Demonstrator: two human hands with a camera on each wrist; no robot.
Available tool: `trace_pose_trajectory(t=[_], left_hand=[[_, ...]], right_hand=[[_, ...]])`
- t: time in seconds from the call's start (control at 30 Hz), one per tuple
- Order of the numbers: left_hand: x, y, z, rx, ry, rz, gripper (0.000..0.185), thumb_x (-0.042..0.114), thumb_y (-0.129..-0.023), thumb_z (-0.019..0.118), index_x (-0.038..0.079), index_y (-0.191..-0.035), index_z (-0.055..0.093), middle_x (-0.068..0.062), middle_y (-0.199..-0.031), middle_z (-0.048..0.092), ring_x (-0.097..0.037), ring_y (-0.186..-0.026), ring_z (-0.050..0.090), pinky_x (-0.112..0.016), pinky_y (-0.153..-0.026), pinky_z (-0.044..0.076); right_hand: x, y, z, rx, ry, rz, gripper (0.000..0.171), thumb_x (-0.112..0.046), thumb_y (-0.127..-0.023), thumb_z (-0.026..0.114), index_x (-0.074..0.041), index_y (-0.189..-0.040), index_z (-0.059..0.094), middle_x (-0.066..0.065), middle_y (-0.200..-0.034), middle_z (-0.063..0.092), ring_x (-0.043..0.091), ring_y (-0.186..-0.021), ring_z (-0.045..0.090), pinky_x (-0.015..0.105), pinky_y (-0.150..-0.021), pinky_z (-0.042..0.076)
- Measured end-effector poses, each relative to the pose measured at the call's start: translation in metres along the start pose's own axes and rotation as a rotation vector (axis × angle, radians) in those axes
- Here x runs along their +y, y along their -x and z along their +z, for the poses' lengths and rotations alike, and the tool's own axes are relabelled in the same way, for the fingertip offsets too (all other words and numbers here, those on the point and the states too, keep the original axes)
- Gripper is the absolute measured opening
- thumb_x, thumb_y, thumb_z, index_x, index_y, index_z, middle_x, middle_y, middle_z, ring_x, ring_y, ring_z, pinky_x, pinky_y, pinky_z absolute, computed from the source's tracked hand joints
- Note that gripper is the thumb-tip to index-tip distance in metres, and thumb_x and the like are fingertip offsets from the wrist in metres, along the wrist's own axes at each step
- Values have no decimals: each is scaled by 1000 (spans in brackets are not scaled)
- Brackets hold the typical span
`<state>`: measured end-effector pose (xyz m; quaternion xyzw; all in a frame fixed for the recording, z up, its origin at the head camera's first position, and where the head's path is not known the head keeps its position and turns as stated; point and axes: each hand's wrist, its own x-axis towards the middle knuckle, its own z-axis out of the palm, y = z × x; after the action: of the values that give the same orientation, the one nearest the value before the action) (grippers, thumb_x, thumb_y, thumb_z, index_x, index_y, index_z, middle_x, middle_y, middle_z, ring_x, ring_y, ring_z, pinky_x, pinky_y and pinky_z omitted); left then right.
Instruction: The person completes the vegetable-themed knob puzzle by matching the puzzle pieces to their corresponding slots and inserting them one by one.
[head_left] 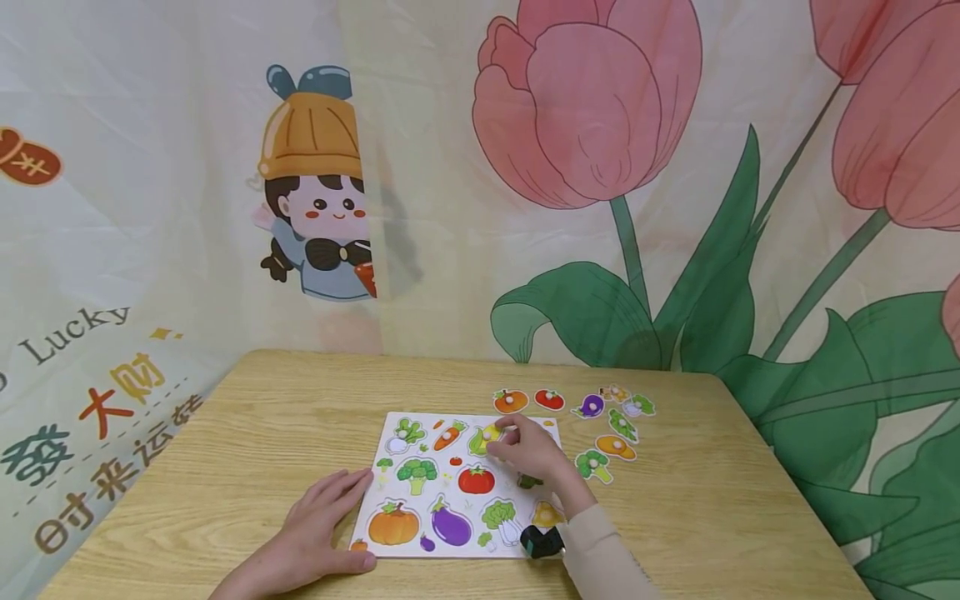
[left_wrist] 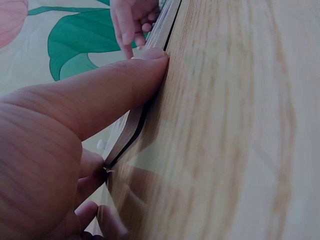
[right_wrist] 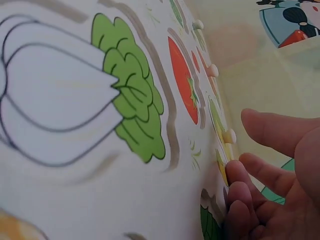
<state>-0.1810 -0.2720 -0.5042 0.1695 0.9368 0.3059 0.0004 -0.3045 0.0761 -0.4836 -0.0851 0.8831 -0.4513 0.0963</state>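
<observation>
A white vegetable puzzle board (head_left: 442, 551) lies on the table. My left hand (head_left: 318, 521) rests at its left edge, fingers fairly straight, with the thumb by the near corner; in the left wrist view that thumb (left_wrist: 120, 82) presses against the board's side. At the far row, a corn piece (head_left: 480, 442) sits in its slot with its knob (right_wrist: 229, 136) showing. My right hand (head_left: 528, 450) hovers beside it, thumb apart from the knob and fingertips low at the corn's edge, nothing pinched. A radish piece (head_left: 405, 437) and a carrot piece (head_left: 446, 438) with knobs also sit in the board.
Several loose knobbed pieces lie beyond and right of the board, among them a pumpkin (head_left: 511, 402), a tomato (head_left: 550, 401), an eggplant (head_left: 592, 407) and a broccoli (head_left: 595, 465). A printed curtain (head_left: 435, 167) hangs behind the wooden table (head_left: 225, 450).
</observation>
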Motion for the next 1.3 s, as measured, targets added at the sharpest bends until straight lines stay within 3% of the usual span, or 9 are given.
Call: trace_pose_trajectory(t=[0.17, 0.3, 0.67, 1.0, 1.3], left_hand=[[0, 0, 0, -1, -8, 7, 114, 62, -75, 89, 6, -163, 43, -18, -166, 40, -51, -153, 22, -82, -110, 19], [-1, -1, 1, 0, -17, 1, 114, 62, -74, 90, 6, -162, 43, -18, -166, 41, -50, -153, 23, -82, -111, 20], [1, 2, -1, -5, -7, -16, 114, 64, -75, 88, 8, -163, 42, -17, -167, 39, -49, -154, 21, -81, -112, 18], [4, 1, -3, -11, 0, -9, 113, 61, -76, 89, 7, -163, 42, -17, -167, 39, -50, -153, 22, -81, -112, 18], [2, 2, -2, -9, 2, -9, 114, 62, -76, 89, 6, -163, 42, -17, -167, 40, -50, -154, 21, -81, -112, 18]], right_hand=[[2, 3, -16, -133, -15, -60, 50, -32, -99, 76, -12, -142, 61, 5, -109, 64, 22, -94, 58, 34, -77, 49], [4, 7, -31, -163, -19, -94, 47, -31, -100, 75, -13, -142, 63, 6, -115, 64, 23, -97, 62, 35, -81, 53], [14, 17, -84, -16, 73, -142, 37, -23, -101, 75, -11, -135, 69, 3, -106, 67, 24, -92, 62, 32, -74, 55], [64, 35, -136, 102, 189, -98, 34, -20, -100, 76, -6, -130, 69, 6, -100, 63, 22, -84, 57, 27, -63, 52], [100, 40, -156, 118, 244, -75, 30, -18, -99, 77, -2, -124, 71, 5, -95, 64, 20, -82, 57, 26, -61, 49]])
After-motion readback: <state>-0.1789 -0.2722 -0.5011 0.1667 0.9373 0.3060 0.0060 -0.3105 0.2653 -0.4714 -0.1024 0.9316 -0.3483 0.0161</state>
